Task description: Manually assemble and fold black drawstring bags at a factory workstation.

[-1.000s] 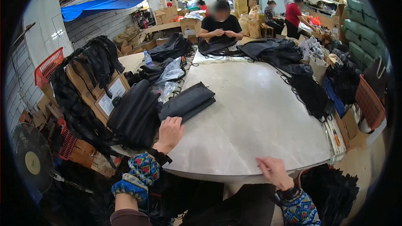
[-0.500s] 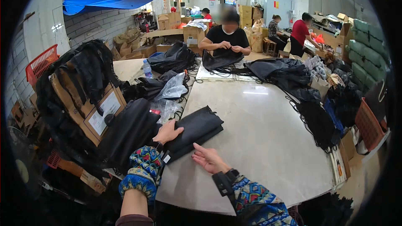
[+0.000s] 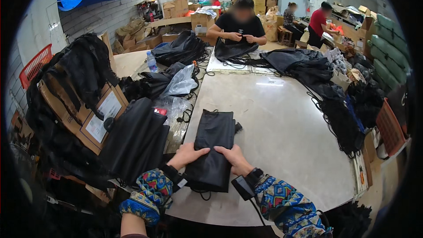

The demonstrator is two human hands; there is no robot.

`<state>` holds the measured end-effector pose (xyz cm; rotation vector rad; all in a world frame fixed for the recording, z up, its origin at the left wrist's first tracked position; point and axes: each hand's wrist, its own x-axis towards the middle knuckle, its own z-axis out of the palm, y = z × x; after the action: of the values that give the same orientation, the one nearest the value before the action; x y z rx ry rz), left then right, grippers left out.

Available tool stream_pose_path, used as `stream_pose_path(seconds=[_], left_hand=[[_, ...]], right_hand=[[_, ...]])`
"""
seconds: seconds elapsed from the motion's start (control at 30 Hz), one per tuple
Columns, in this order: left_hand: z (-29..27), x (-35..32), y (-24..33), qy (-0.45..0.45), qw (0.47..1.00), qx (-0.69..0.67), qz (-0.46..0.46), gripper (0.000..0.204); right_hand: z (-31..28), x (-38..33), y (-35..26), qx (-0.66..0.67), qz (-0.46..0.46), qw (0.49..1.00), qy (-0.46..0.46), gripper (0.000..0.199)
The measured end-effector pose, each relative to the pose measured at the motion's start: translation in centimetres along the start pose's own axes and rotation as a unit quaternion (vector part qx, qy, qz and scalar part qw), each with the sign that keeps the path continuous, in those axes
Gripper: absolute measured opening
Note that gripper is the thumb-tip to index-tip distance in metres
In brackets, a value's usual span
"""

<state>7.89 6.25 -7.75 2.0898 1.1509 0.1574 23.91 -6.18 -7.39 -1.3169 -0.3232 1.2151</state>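
A folded black drawstring bag point(image 3: 214, 132) lies lengthwise before me on the pale table. A thin cord loop shows at its near end, and a small dark tuft sticks out at its right side. My left hand point(image 3: 187, 155) grips its left edge, thumb pressed on top. From the right edge my right hand point(image 3: 235, 158) holds it likewise, the two thumb tips close together. The fingers beneath are partly hidden. Left of my left hand lies a pile of folded black bags point(image 3: 134, 143), apart from the held one.
The pale table point(image 3: 273, 128) spreads to the right. Clear plastic bags point(image 3: 176, 83) and a water bottle point(image 3: 152, 63) are at far left. A cardboard box point(image 3: 83, 128) bears black fabric. Across the table a person point(image 3: 240, 26) handles black fabric. Corded black bags point(image 3: 337, 125) line the right edge.
The folded bag has swung from slanting right to pointing straight away from me. My right hand, open beside it before, now grips its right edge; my left hand has shifted slightly nearer and right.
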Motion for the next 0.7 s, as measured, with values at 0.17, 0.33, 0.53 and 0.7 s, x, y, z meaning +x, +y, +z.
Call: stream_pose_path(seconds=[0.17, 0.33, 0.53, 0.7], left_hand=[[1.5, -2.3, 2.0, -0.036, 0.985, -0.169, 0.001, 0.06], [2.1, -4.8, 0.6, -0.002, 0.983, -0.18, 0.039, 0.041], [4.6, -7.7, 2.4, 0.095, 0.939, 0.105, 0.314, 0.025], [4.2, -9.1, 1.3, -0.027, 0.954, 0.068, 0.292, 0.014]], right_hand=[[-5.4, -0.7, -0.4, 0.028, -0.025, 0.999, -0.036, 0.045], [-9.5, -2.7, -2.2, -0.01, 0.044, 0.998, -0.036, 0.043], [-12.6, -4.9, -3.3, 0.028, 0.024, 0.998, -0.041, 0.039], [-18.2, -5.8, -4.9, -0.001, -0.004, 1.0, -0.013, 0.043]])
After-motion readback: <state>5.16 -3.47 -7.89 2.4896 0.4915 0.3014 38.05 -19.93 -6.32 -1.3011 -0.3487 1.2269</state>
